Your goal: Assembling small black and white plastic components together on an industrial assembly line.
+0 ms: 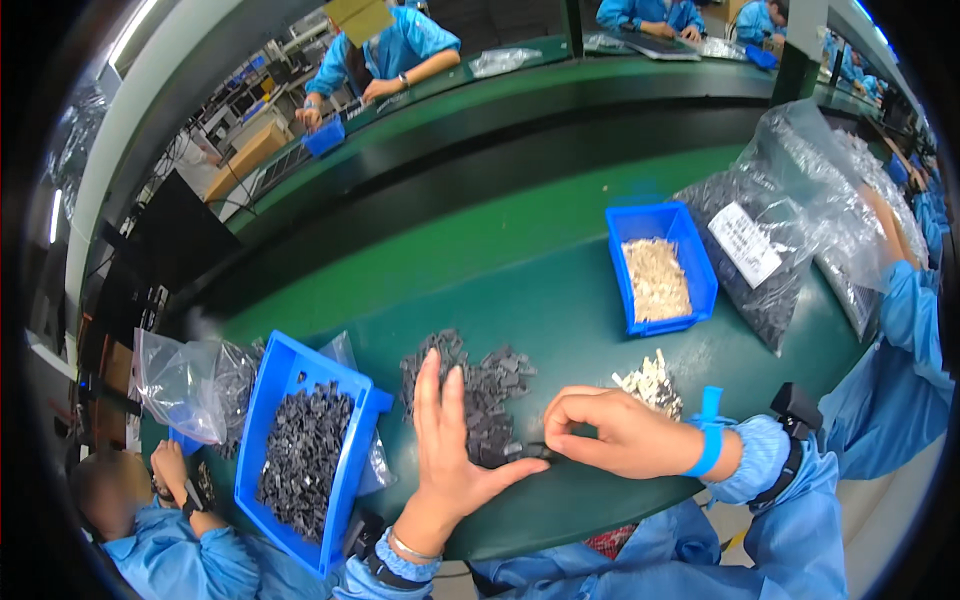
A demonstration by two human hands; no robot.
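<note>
Black plastic pieces between two bare hands

A loose pile of black plastic pieces (495, 385) is spread on the green worktop (560, 350), directly ahead of the wearer. The pile's long axis is set slantwise, from the far left to the near right, where a few pieces (530, 452) are found between the thumb of one hand and the fingertips of the other. The left hand (447, 482) is placed nearer: the pile's left side is partly covered by its raised fingers, which are held straight and apart, with nothing seen in its grasp. The right hand (625, 432) is positioned just beyond the pile's near right end, its thumb and forefinger curled together; whether a piece is pinched there cannot be told.

To the left, a blue tray (375, 400) is filled with similar dark pieces. To the right, a small heap of pale pieces (652, 385) is laid beyond the right hand; farther off, a blue bin (660, 216) is stocked with more, flanked by a clear bag of dark parts (740, 225). Across the room, another worktop (540, 48) is occupied by a co-worker (415, 35) in blue.
</note>
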